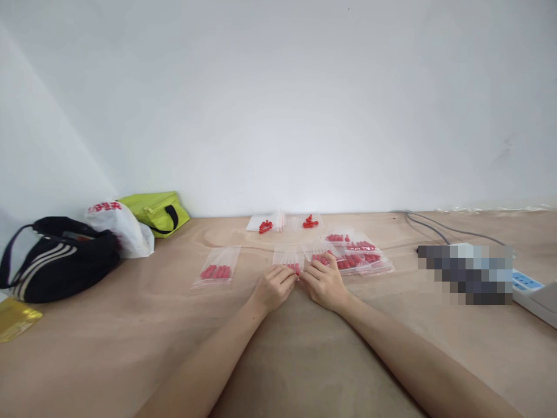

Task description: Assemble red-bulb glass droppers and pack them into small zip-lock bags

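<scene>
My left hand (275,286) and my right hand (324,283) meet at the near edge of a clear plastic bag (287,254) with red pieces inside. The fingers of both hands are closed on that edge. Right beside my right hand lies a pile of clear bags (368,264) holding several red pieces. Another filled bag (221,258) lies flat to the left of my hands. Near the wall, loose-looking red pieces (265,227) rest on white bags, and a second small group of red pieces (310,222) is to their right.
At the left stand a black bag (65,261), a white plastic bag (119,229), a lime green bag (154,212) and a gold packet (17,319). A power strip (528,284), grey cables (456,227) and a blurred dark object (470,276) lie at the right.
</scene>
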A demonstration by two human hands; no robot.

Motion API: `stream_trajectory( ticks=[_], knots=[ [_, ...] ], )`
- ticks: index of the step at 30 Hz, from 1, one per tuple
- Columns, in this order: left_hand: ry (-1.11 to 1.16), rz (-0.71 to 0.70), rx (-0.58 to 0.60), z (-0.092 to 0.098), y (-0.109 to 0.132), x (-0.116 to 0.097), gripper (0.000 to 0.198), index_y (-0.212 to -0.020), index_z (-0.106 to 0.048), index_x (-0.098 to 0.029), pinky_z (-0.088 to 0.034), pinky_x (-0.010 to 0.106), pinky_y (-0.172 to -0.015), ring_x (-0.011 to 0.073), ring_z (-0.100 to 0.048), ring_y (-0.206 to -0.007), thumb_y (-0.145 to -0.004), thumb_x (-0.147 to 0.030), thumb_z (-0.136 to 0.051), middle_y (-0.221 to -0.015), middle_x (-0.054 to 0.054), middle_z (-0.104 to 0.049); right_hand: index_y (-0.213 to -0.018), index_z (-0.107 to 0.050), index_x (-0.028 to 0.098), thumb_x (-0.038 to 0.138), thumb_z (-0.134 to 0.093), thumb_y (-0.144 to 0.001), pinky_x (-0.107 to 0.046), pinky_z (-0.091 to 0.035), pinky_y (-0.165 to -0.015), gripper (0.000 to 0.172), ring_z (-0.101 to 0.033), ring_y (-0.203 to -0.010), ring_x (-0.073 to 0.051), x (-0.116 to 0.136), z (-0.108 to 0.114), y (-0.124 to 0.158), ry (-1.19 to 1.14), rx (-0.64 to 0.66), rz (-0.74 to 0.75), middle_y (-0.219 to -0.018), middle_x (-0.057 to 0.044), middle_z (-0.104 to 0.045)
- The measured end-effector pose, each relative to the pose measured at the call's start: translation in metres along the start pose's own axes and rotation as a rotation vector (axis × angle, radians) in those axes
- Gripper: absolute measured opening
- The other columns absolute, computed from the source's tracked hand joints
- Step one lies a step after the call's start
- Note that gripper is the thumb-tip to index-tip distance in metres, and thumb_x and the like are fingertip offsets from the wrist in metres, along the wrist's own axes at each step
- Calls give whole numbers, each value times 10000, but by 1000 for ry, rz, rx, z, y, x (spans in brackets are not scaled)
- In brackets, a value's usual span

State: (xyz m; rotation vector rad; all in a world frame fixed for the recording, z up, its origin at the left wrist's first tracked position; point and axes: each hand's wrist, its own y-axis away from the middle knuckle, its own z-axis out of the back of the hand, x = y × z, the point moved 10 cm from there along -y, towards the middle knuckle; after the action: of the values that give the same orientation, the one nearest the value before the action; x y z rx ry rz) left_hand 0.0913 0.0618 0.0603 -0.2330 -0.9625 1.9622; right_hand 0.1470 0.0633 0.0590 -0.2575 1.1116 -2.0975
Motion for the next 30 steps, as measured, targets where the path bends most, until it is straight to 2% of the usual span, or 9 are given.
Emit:
stream_trajectory(
  ticks=[10, 16, 23, 27, 30],
  knots=[
    [-98, -47, 18, 9, 8, 8, 248, -754, -597, -137, -483, 289, -642, 154, -589, -663, -879, -120, -384, -723, 61, -642, -721, -561, 175, 90, -448, -767, -378, -217, -876, 148, -488, -680, -122, -12, 5, 6, -69, -28, -70, -646, 14, -600],
    [-130, -18, 27, 17, 15, 21, 233, -771, -583, -140, -461, 283, -624, 158, -575, -650, -889, -129, -383, -728, 60, -635, -706, -559, 184, 121, -455, -791, -381, -209, -876, 149, -489, -669, -122, -24, 9, 8, -62, -24, -131, -642, 18, -603],
    [-108, 32, 70, 14, 20, 28, 312, -652, -532, -158, -433, 259, -560, 145, -535, -563, -903, -136, -347, -608, 28, -584, -713, -536, 185, 103, -429, -805, -358, -269, -785, 163, -490, -678, -140, -29, 0, 11, -82, 27, -143, -667, -5, -593],
    [-67, 13, 83, 13, 21, 23, 302, -682, -547, -165, -437, 242, -583, 137, -549, -587, -908, -156, -347, -630, 19, -602, -791, -486, 190, 70, -349, -819, -303, -359, -681, 185, -525, -755, -163, -27, -11, 14, -287, 108, -161, -823, -63, -598],
    [3, 15, 102, 16, 22, 22, 239, -765, -579, -174, -444, 240, -623, 134, -568, -628, -902, -230, -391, -688, 15, -634, -851, -425, 207, 60, -308, -822, -287, -424, -709, 190, -545, -874, -163, -25, -17, 16, -504, 160, -211, -943, -90, -585]
  ],
)
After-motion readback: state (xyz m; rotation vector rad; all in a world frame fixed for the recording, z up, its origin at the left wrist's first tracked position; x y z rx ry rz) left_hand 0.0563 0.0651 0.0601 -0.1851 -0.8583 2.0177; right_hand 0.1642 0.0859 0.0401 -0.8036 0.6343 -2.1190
